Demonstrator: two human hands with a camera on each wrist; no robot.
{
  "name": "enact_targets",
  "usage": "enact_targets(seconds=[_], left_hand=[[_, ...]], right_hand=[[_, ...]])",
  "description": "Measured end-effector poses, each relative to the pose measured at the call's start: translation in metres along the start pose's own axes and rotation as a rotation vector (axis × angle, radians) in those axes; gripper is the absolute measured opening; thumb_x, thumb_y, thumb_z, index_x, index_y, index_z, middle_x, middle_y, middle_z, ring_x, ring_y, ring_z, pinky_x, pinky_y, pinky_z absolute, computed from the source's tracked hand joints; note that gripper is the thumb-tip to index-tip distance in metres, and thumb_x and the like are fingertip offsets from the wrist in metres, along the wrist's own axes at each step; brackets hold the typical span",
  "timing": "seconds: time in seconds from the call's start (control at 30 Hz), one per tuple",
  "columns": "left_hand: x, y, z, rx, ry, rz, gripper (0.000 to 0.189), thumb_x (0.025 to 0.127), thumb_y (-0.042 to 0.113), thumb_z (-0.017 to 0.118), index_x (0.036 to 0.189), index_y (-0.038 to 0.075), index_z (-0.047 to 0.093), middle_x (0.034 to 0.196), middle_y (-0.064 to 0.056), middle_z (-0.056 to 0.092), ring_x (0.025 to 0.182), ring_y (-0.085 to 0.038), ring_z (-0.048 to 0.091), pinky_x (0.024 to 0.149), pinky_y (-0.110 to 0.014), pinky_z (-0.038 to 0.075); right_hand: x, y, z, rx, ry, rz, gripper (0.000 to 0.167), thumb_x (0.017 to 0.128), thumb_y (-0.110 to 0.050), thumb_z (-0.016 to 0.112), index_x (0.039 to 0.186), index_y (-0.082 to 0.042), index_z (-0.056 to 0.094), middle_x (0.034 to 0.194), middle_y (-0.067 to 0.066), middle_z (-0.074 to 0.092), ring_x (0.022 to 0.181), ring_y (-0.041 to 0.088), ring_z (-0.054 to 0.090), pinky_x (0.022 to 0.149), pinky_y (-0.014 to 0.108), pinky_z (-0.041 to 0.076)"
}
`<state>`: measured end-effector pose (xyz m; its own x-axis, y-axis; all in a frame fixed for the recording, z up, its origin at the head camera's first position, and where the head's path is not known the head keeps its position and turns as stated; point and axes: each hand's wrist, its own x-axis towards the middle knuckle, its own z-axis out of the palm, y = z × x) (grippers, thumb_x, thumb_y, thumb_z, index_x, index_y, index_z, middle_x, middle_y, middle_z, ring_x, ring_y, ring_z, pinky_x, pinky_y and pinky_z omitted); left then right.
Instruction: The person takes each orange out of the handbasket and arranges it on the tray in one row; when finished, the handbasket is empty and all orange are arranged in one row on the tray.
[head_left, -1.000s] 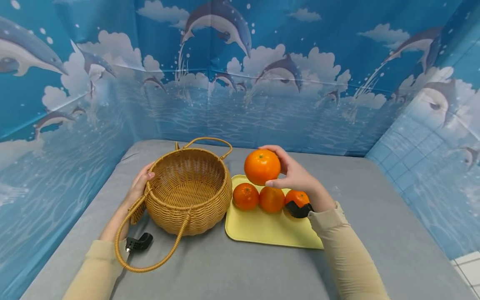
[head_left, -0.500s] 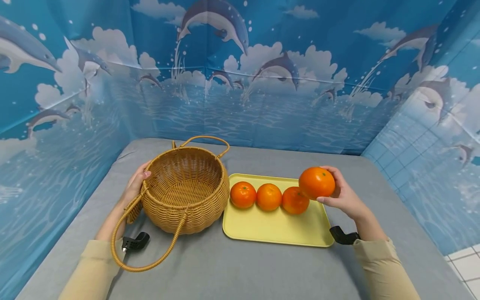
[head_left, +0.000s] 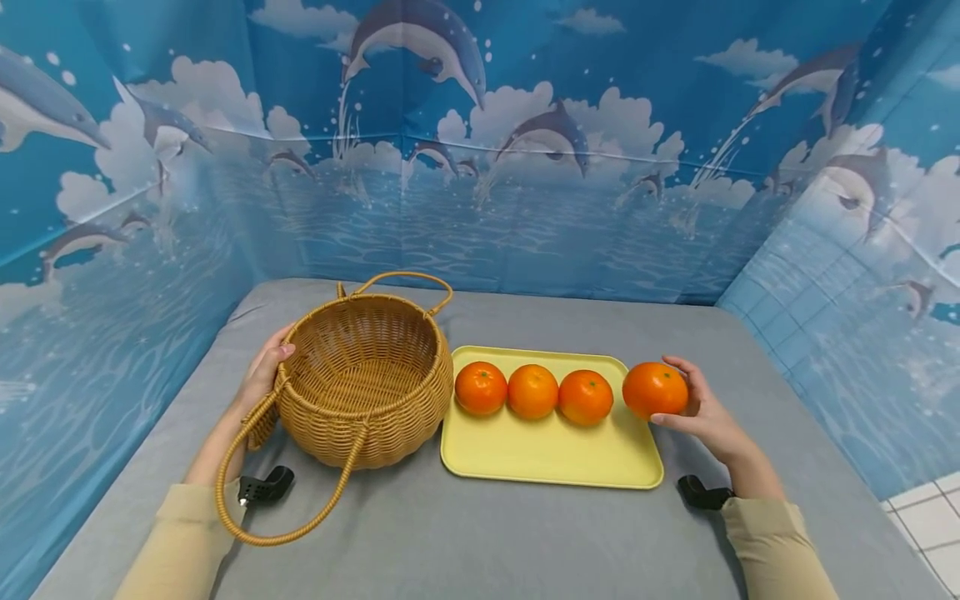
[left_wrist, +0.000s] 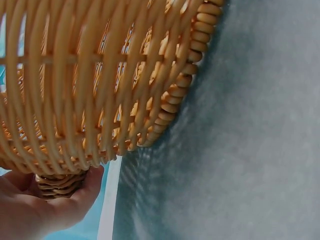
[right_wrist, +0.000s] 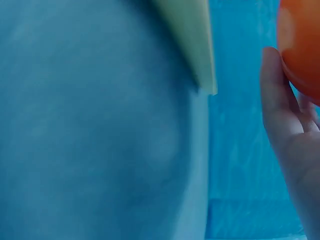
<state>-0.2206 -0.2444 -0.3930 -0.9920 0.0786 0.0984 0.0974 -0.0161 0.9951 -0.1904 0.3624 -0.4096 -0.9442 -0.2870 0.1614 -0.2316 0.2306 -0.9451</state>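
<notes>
An open wicker basket [head_left: 363, 417] stands at the left in the head view, nothing visible inside it. My left hand [head_left: 264, 367] grips its left rim, thumb over the edge; the left wrist view shows this hand [left_wrist: 55, 205] against the woven wall [left_wrist: 90, 85]. At the tray's right end, my right hand [head_left: 708, 417] holds an orange [head_left: 655, 390] between thumb and fingers; whether the fruit touches the tray is unclear. Three more oranges sit in a row on the yellow tray [head_left: 551, 458]: a left one [head_left: 481, 388], a middle one [head_left: 532, 392] and a right one [head_left: 586, 397].
Everything stands on a grey cloth-covered table [head_left: 480, 542]. One looped basket handle [head_left: 281, 537] hangs out toward the front, and another handle [head_left: 412, 275] leans to the back. A blue dolphin-print curtain [head_left: 480, 225] closes off the back and sides.
My right hand has carried the orange rightward and down, from above the row to the tray's right end. The left hand has stayed on the basket rim.
</notes>
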Motion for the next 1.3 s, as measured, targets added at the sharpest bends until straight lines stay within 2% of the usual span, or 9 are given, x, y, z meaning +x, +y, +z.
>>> enact_targets(seconds=[0.17,0.33,0.43,0.63,0.77,0.9,1.03,1.13,1.3], left_hand=[[0.0,-0.001,0.0,-0.008,0.012,-0.001,0.061,0.096,0.021,0.034,0.151,0.004,0.013,0.152,-0.02,0.016,0.134,-0.033,0.023,0.104,-0.03,0.03],[0.0,-0.001,0.002,-0.043,0.013,0.016,0.059,0.096,0.017,0.033,0.15,0.002,0.015,0.149,-0.021,0.02,0.129,-0.028,0.03,0.098,-0.025,0.035],[0.0,-0.001,0.004,-0.073,0.006,0.036,0.058,0.096,0.016,0.032,0.149,0.0,0.016,0.145,-0.02,0.024,0.124,-0.023,0.036,0.096,-0.024,0.036],[-0.002,-0.002,0.004,-0.091,0.003,0.099,0.056,0.096,0.014,0.032,0.147,-0.005,0.018,0.137,-0.012,0.034,0.118,-0.016,0.043,0.093,-0.022,0.039],[-0.002,-0.001,0.004,-0.109,0.001,0.118,0.055,0.096,0.011,0.03,0.146,-0.008,0.017,0.134,-0.011,0.036,0.116,-0.014,0.045,0.092,-0.021,0.04],[-0.002,-0.001,0.004,-0.1,0.002,0.094,0.056,0.096,0.012,0.03,0.147,-0.006,0.016,0.14,-0.018,0.029,0.121,-0.019,0.039,0.094,-0.022,0.037],[-0.002,0.001,0.005,-0.079,0.008,0.052,0.057,0.096,0.014,0.03,0.148,-0.004,0.014,0.146,-0.023,0.021,0.128,-0.027,0.031,0.097,-0.022,0.034],[-0.002,0.003,0.006,-0.075,0.009,0.029,0.058,0.096,0.015,0.03,0.149,-0.003,0.012,0.148,-0.024,0.018,0.13,-0.03,0.027,0.099,-0.024,0.033],[-0.002,0.004,0.005,-0.076,0.008,0.005,0.06,0.097,0.016,0.031,0.149,-0.002,0.01,0.15,-0.024,0.015,0.133,-0.031,0.025,0.103,-0.027,0.031]], right_hand=[[0.0,0.008,-0.001,-0.056,-0.011,0.048,0.075,0.085,0.003,0.063,0.147,-0.015,0.023,0.129,-0.006,0.037,0.105,0.006,0.05,0.083,0.019,0.045],[0.0,0.017,0.0,-0.084,-0.031,0.063,0.075,0.084,0.002,0.066,0.145,-0.013,0.025,0.138,0.002,0.031,0.106,0.005,0.049,0.084,0.019,0.045],[0.001,0.02,0.002,-0.094,-0.043,0.067,0.076,0.083,0.001,0.067,0.145,-0.01,0.024,0.142,0.006,0.024,0.108,0.004,0.048,0.084,0.019,0.045],[0.002,0.023,0.004,-0.116,-0.036,0.074,0.076,0.082,0.0,0.069,0.143,-0.008,0.024,0.134,0.005,0.032,0.105,0.005,0.049,0.083,0.02,0.046],[0.003,0.024,0.006,-0.133,-0.03,0.082,0.076,0.082,-0.002,0.07,0.142,-0.008,0.024,0.139,0.011,0.028,0.105,0.003,0.049,0.083,0.019,0.045],[0.003,0.024,0.007,-0.131,-0.038,0.073,0.076,0.082,-0.001,0.07,0.142,-0.007,0.024,0.14,0.016,0.025,0.105,0.003,0.048,0.083,0.019,0.045],[0.003,0.025,0.007,-0.141,-0.048,0.069,0.076,0.082,-0.002,0.07,0.143,-0.007,0.024,0.131,0.006,0.036,0.103,0.005,0.05,0.083,0.021,0.047],[0.003,0.025,0.007,-0.151,-0.049,0.064,0.078,0.082,-0.002,0.07,0.144,-0.006,0.023,0.129,0.003,0.037,0.103,0.005,0.05,0.082,0.021,0.047],[0.004,0.026,0.009,-0.17,-0.044,0.068,0.08,0.081,-0.003,0.071,0.144,-0.005,0.021,0.132,0.01,0.036,0.104,0.005,0.049,0.083,0.021,0.046]])
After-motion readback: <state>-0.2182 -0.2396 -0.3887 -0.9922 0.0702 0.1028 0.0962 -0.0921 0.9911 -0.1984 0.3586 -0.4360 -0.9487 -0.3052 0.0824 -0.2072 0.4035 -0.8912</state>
